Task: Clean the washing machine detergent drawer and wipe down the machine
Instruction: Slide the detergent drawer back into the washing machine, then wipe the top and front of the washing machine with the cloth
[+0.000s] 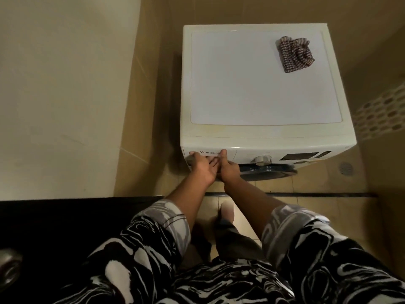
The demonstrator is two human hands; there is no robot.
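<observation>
Washing machine: a white front-loader seen from above in the head view, standing on the floor against the far wall. It is boxy with rounded edges, and its smooth flat top has a slightly yellowed rim.
Detergent drawer: at the left end of the front panel, white plastic with a dark brand name printed on it. Both hands cover much of its face, so I cannot tell whether it is pulled out at all.
Front panel: a round metallic dial sits near the middle and a dark rectangular display to its right. The curved dark rim of the door shows just below.
Cloth: a crumpled rag striped in brown and white lies on the far right of the top, well apart from the hands.
Left hand: lies on the drawer front. Its thumb is spread up towards the left corner, and its fingers are fairly straight and together, pointing right.
Right hand: is just beside the left hand and touching it. Its thumb stands upright against the drawer's right end. The other fingers are hidden, so I cannot tell whether they are curled or apart.
Sleeves: loose fabric in a black, white and grey swirl print, ending above the forearms.
Floor: glossy beige tiles with a round drain to the right of the machine.
Right wall: a strip of hexagon mosaic tiles.
Near left: a black surface.
</observation>
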